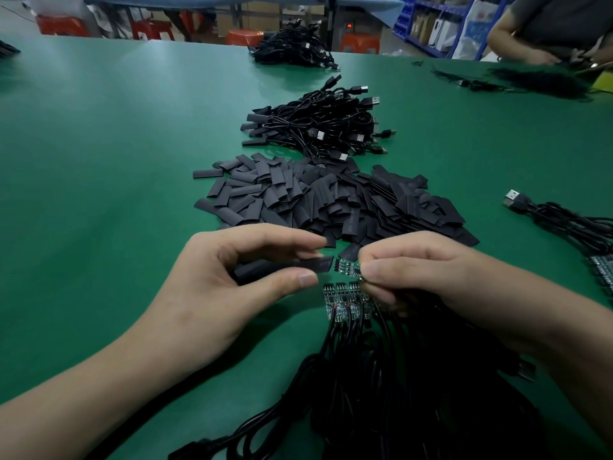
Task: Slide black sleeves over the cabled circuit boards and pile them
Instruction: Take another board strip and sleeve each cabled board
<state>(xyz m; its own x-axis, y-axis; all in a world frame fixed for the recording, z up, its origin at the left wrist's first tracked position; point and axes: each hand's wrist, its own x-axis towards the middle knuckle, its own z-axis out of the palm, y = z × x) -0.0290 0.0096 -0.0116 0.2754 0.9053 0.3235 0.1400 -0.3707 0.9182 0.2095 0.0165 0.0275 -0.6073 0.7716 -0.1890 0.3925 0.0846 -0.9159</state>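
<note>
The left hand (215,280) pinches a flat, matte black sleeve (282,266) between thumb and forefinger. Its open mouth carries faint print and points toward the right hand (431,277). That hand's thumb and fingertips pinch a tiny circuit board (346,267), whose row of shiny pins sits just beside the sleeve's mouth, not yet inside. Under the right hand lie more bare boards (345,302), dark and glinting with solder, side by side on a tangle of glossy black cables (381,393) that runs toward me. Beyond the hands is a loose heap of cut sleeves (315,197), dull flattened strips lying every which way on the smooth green table (99,144). Behind that is a pile of sleeved cables (318,127) with USB plugs sticking out, and a further pile (295,44) sits near the far edge. More cabled boards (577,227) lie off to the right. Another person (544,24) works at the far right corner.
</note>
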